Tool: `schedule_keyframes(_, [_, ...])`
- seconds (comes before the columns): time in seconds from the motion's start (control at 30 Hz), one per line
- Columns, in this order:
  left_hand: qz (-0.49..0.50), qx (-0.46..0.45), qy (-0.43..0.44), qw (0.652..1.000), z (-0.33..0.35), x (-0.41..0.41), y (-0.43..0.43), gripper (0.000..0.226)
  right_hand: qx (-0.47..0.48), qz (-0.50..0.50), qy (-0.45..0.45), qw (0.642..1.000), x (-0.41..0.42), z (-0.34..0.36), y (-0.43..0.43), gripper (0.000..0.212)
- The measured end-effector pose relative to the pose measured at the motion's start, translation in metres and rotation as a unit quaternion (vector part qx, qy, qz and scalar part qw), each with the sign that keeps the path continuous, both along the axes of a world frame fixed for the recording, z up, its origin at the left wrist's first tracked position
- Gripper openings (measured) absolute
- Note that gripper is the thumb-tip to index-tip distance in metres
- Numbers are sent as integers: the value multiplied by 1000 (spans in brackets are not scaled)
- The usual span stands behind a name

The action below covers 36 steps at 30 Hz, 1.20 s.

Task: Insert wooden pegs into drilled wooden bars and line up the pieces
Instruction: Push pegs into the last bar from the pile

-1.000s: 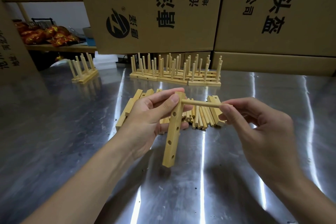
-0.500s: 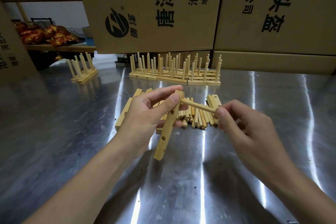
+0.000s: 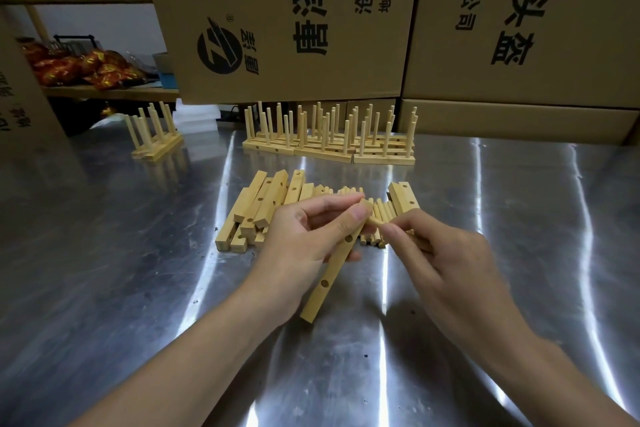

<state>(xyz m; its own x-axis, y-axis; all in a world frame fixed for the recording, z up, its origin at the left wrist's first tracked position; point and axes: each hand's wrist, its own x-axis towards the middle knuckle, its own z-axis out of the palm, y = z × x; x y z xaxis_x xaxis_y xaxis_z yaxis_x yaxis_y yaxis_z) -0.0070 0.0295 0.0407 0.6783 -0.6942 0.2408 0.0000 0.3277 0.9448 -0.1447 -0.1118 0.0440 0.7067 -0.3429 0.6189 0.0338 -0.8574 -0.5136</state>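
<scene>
Head view: the left grip (image 3: pixel 298 246) holds the bar (image 3: pixel 332 270) by its upper end, thumb and fingers curled round it, lower end slanting down toward the bench (image 3: pixel 104 270); cannot tell if it touches. The right grip (image 3: pixel 446 263) pinches the peg (image 3: pixel 374 222) at the bar's top hole.

Change: a second ago a long stretch of peg showed between bar and right fingertips; now only a short stub shows and the two grips are nearly touching. The bar has also tilted more. Judgement: either the peg is going deeper into the hole or the fingers slid up it; seating is under way, not confirmed. Two lower holes in the bar are empty, so more pegs are needed.

Supply: loose pegs (image 3: pixel 385 210) and loose bars (image 3: pixel 263 204) lie just behind the grips. The finished row (image 3: pixel 329 139) stands lined up further back, and a small pegged set (image 3: pixel 156 139) sits apart at the left.

Containers: cardboard boxes (image 3: pixel 294 28) behind the bench are closed, contents not visible. A shelf (image 3: pixel 114 92) at the left carries red-gold packets (image 3: pixel 86 69).
</scene>
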Motion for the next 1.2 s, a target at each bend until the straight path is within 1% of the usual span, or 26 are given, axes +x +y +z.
schedule_keyframes(0.07, [-4,-2,-5,1000,0,-2,-1,22,26,13,-29,999,0,3,3,21])
schedule_keyframes(0.1, [-6,-3,-10,1000,0,-3,-1,22,53,22,-29,998,0,3,4,25])
schedule_keyframes(0.13, [-4,-5,-20,1000,0,-3,-1,22,100,34,-19,994,0,4,4,32])
schedule_keyframes(0.17, [4,-6,-36,999,0,-4,0,23,173,47,2,984,0,4,4,40])
schedule_keyframes(0.2, [14,-5,-56,998,-1,-5,0,23,271,62,28,960,0,5,4,46])
schedule_keyframes(0.27, [33,-3,-92,995,-2,-5,-1,24,454,97,67,883,1,9,4,47])
schedule_keyframes(0.3, [39,-3,-102,994,-2,-5,-1,24,502,112,74,854,1,10,4,43])
schedule_keyframes(0.33, [41,-3,-109,993,-3,-5,-2,25,519,119,78,843,1,11,4,41])
schedule_keyframes(0.4, [40,3,-118,992,-2,-4,-2,25,502,125,83,852,1,10,4,42])
schedule_keyframes(0.47, [33,11,-118,992,-1,-2,-1,27,458,117,75,878,3,8,4,41])
schedule_keyframes(0.5, [27,13,-115,993,0,-1,0,27,419,113,60,899,2,8,4,37])
schedule_keyframes(0.53, [23,15,-110,994,0,0,1,27,357,104,39,927,2,7,3,31])
schedule_keyframes(0.6, [23,15,-98,995,-1,-1,1,26,182,60,17,981,0,4,1,24])
schedule_keyframes(0.63, [27,15,-96,995,-1,-1,0,25,95,24,24,995,-1,2,0,23])
schedule_keyframes(0.67, [32,17,-97,995,-2,-2,0,23,31,-7,31,999,-1,1,1,22])
schedule_keyframes(0.7, [37,20,-101,994,-3,-4,0,21,4,-23,31,999,-1,0,1,21])
schedule_keyframes(0.73, [42,24,-109,993,-4,-5,0,20,9,-21,18,1000,0,-1,2,22])
schedule_keyframes(0.8, [52,31,-127,990,-3,-6,0,21,58,10,-1,998,2,-2,4,26])
schedule_keyframes(0.83, [55,33,-137,989,-3,-7,1,22,104,29,0,994,3,-2,5,31])
schedule_keyframes(0.87, [58,34,-145,987,-3,-6,1,23,180,55,4,982,4,-1,6,35])
schedule_keyframes(0.9, [60,34,-150,986,-2,-6,2,24,287,80,17,954,4,1,6,39])
schedule_keyframes(0.97, [54,39,-153,986,-1,-4,3,25,505,136,58,850,4,6,3,40])
schedule_keyframes(1.0, [46,44,-149,987,-1,-4,3,26,558,152,73,813,3,8,1,38])
schedule_keyframes(1.03, [39,50,-144,988,0,-3,3,26,566,160,84,805,3,8,-1,36])
schedule_keyframes(1.07, [34,56,-140,988,0,-2,2,27,550,159,89,815,4,6,-2,37])
schedule_keyframes(1.2, [17,81,-151,985,0,2,3,31,404,106,69,906,8,1,-2,38])
